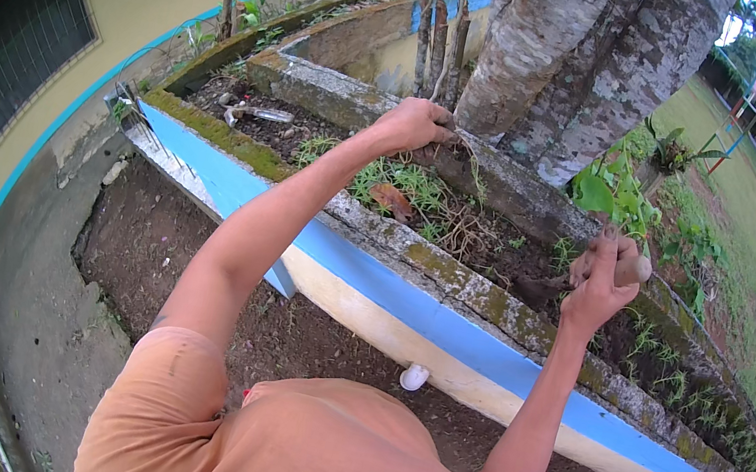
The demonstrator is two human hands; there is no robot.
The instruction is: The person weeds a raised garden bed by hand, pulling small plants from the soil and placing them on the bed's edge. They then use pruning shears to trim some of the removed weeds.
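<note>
My left hand [416, 125] is at the back concrete rim of a long raised planter. Its fingers are closed on thin weed stems [473, 169] that trail down beside it. Farther right, my right hand [604, 276] grips the wooden handle [633, 271] of a hand tool. The tool's dark lower end [541, 291] points left and down to the soil; its shape is hard to make out. Between my hands, low green weeds [416, 193], a brown dry leaf [390, 200] and bare stems [469, 233] cover dark soil.
The planter's mossy front rim [455, 272] runs between me and the soil. A thick tree trunk [575, 66] rises behind it. A clear plastic bottle [263, 113] lies at the left end. Leafy vines [613, 190] hang near my right hand. A white pipe end [414, 376] juts out below.
</note>
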